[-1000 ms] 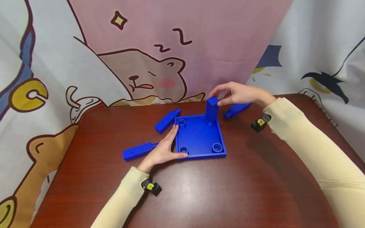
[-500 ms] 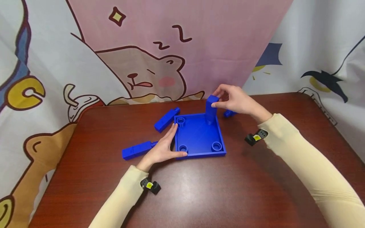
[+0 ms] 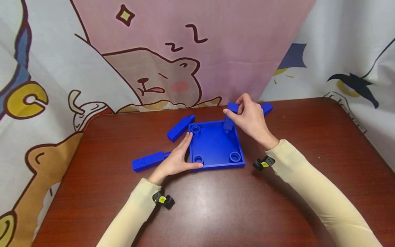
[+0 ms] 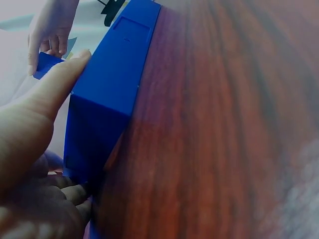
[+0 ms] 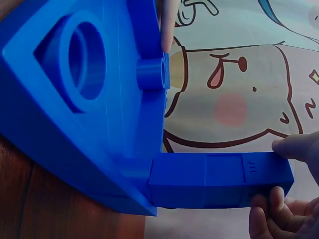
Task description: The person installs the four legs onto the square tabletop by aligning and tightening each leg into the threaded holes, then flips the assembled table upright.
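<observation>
On the table, a blue square tabletop [image 3: 214, 145] lies with its raised rim up and a round socket at each corner. My left hand [image 3: 176, 163] braces its near left corner, fingers straight along the left side and thumb on the front rim. At the far right corner, a blue table leg [image 3: 229, 121] stands nearly upright, its lower end at the socket. My right hand [image 3: 251, 116] pinches the upper end between thumb and fingers; the right wrist view shows the leg [image 5: 219, 179] meeting the corner. Whether its thread is engaged is hidden.
Two loose blue legs, one near [image 3: 149, 162] and one farther back [image 3: 181, 128], lie left of the tabletop. Another leg [image 3: 266, 108] lies behind my right hand, partly covered. A printed curtain [image 3: 240, 51] hangs at the back of the brown table [image 3: 216, 206].
My right hand has turned around the leg's top and its wrist has swung nearer and left, with the thumb now toward the left. The leg stays at the same corner; my left hand stays put.
</observation>
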### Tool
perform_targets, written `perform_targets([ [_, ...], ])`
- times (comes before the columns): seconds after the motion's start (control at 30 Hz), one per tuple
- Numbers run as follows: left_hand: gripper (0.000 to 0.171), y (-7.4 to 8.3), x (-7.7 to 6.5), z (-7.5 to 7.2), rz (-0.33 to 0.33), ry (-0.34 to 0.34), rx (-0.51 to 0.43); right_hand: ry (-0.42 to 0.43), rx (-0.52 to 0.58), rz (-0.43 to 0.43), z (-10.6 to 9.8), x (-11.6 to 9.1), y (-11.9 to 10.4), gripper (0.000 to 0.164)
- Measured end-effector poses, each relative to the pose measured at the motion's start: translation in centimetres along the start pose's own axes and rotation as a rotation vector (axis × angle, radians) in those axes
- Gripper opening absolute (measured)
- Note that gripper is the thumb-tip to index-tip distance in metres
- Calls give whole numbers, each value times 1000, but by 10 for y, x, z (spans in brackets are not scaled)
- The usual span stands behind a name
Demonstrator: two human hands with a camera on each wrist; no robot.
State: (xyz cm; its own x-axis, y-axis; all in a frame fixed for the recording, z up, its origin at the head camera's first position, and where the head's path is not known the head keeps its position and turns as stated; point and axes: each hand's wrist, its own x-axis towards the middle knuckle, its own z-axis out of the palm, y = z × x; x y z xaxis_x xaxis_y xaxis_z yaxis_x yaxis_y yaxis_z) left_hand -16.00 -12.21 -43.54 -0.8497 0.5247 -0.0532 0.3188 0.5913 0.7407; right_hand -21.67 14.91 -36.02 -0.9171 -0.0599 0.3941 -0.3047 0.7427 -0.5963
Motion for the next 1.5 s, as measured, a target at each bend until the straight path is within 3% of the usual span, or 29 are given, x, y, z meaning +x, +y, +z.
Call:
perform_targets([
  [0.17, 114, -1, 0, 2, -5, 0, -8, -61, -15, 16, -6, 1, 3, 46],
  [0.3, 114, -1, 0, 3, 7, 2, -9, -268, -40, 17, -27, 10, 8, 53],
  [0.37, 114, -1, 0, 3, 18, 1, -8, -384, -32, -59, -41, 19, 12, 52],
  [0.53, 114, -1, 0, 2, 24, 3, -5, -633, 27, -410, -64, 46, 19, 47],
  [0.6, 114, -1, -1, 1, 23, 7, -6, -730, 82, -476, -66, 57, 19, 46],
  [0.7, 113, -1, 0, 1, 33, 9, -10, -856, 164, -443, -64, 70, 17, 45],
  [0.83, 113, -2, 0, 3, 31, -1, -13, -928, 163, -347, -60, 76, 16, 39],
  [0.97, 113, -2, 0, 3, 12, -2, -5, -921, 170, -300, -59, 74, 16, 33],
  [1.1, 113, -2, 0, 3, 10, -3, 7, -854, 191, -271, -54, 71, 19, 29],
  [1.23, 113, -2, 1, 3, 18, 0, 14, -720, 129, -241, -46, 63, 19, 30],
  [1.4, 113, -3, 1, 2, 27, 4, 18, -506, 14, -291, -33, 48, 16, 31],
  [1.5, 113, -4, 1, 1, 29, 6, 15, -379, -11, -269, -24, 38, 14, 30],
])
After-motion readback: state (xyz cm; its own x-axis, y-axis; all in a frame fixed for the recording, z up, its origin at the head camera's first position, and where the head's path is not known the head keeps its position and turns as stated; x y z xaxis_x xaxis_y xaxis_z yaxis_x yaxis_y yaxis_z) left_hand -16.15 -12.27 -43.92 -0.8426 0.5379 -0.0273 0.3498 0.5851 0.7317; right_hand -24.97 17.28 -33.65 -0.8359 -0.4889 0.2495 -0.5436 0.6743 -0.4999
